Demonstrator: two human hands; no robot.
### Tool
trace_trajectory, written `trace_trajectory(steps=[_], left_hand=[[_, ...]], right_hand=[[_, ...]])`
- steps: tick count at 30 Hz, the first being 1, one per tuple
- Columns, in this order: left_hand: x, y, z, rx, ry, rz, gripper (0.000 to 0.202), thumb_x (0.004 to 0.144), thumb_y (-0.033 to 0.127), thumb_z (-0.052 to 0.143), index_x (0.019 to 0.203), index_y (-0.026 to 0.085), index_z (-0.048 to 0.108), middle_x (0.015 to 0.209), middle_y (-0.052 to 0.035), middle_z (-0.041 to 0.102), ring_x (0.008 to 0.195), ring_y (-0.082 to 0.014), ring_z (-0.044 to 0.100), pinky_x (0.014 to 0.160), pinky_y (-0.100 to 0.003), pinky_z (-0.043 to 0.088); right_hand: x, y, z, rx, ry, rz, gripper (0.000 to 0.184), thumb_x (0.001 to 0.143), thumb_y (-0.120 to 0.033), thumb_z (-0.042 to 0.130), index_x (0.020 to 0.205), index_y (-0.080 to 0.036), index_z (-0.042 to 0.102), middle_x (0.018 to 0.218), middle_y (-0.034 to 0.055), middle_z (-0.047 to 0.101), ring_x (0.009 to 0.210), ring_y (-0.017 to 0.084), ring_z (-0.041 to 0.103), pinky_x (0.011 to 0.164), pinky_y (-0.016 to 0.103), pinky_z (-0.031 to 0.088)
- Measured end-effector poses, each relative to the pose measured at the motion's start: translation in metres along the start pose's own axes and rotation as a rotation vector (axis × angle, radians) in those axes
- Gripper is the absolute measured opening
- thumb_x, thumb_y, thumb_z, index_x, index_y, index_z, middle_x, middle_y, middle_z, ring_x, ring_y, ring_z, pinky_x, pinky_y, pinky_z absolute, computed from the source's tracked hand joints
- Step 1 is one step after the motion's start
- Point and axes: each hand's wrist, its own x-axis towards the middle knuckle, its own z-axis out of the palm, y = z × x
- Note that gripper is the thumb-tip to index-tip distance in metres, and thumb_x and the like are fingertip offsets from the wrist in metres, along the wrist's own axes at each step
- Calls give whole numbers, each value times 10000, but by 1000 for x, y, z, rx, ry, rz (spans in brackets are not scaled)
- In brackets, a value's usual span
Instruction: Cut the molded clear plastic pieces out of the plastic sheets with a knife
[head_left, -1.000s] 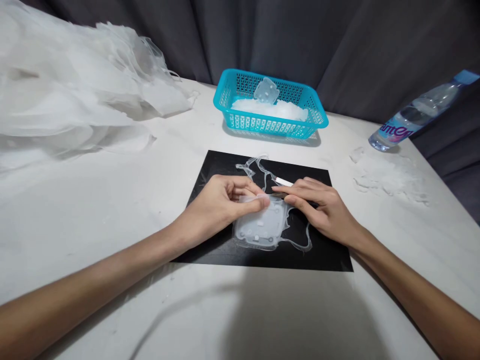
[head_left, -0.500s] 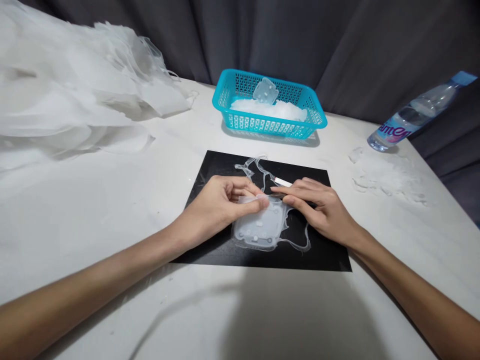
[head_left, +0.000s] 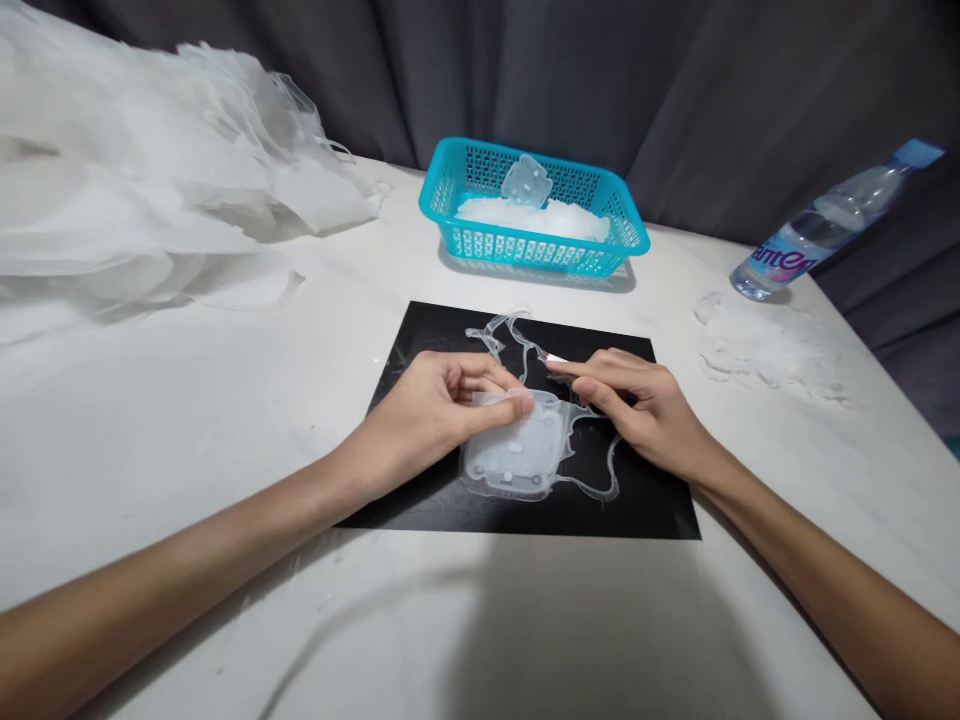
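A translucent, rounded-square moulded piece (head_left: 515, 455) lies on a black mat (head_left: 420, 505), with ragged clear edging along its right side. My left hand (head_left: 457, 400) pinches its top edge, thumb on top and fingers curled behind. In my right hand (head_left: 637, 400) is a slim knife (head_left: 559, 377), mostly covered by the fingers, its index finger stretched forward. Its tip is near the piece's upper right corner; whether it touches cannot be made out. A loose clear strip (head_left: 517, 325) curls on the mat beyond the hands, and another strip (head_left: 592, 492) loops out at the right.
A turquoise basket (head_left: 525, 248) holding white pieces stands behind the mat. A large heap of thin white sheets (head_left: 150, 180) fills the left back. At right are a water bottle (head_left: 817, 235) and a pile of clear scraps (head_left: 780, 350). A dark curtain (head_left: 675, 90) hangs behind the table.
My right hand has drawn slightly right, away from the piece's top edge, showing more of the clear edging at its upper right corner. The left hand still pinches the piece.
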Motion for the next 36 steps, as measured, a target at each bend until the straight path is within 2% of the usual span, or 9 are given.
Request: trace_trajectory(steps=[9, 25, 36], left_hand=[[0, -3, 0, -14, -5, -10, 287, 802, 418, 861, 841, 150, 764, 693, 5, 702, 627, -103, 590, 574, -181, 432], [-1, 0, 0, 8, -1, -22, 286, 807, 424, 857, 844, 157, 763, 673, 18, 687, 605, -101, 594, 560, -178, 444], [0, 0, 0, 8, 0, -20, 269, 806, 406, 854, 841, 157, 759, 686, 6, 695, 611, -113, 603, 558, -185, 452]], right_hand=[[0, 0, 0, -10, -71, -31, 293, 1068, -249, 596, 1325, -218, 735, 995, 22, 773, 872, 166, 609, 857, 330, 475], [-1, -1, 2, -17, -59, -37, 294, 1067, -244, 596, 1318, -185, 737, 967, 31, 753, 854, 164, 592, 836, 319, 472], [-1, -2, 3, -41, -34, -42, 292, 1081, -287, 569, 1308, -237, 747, 908, 24, 731, 817, 171, 593, 802, 334, 492]])
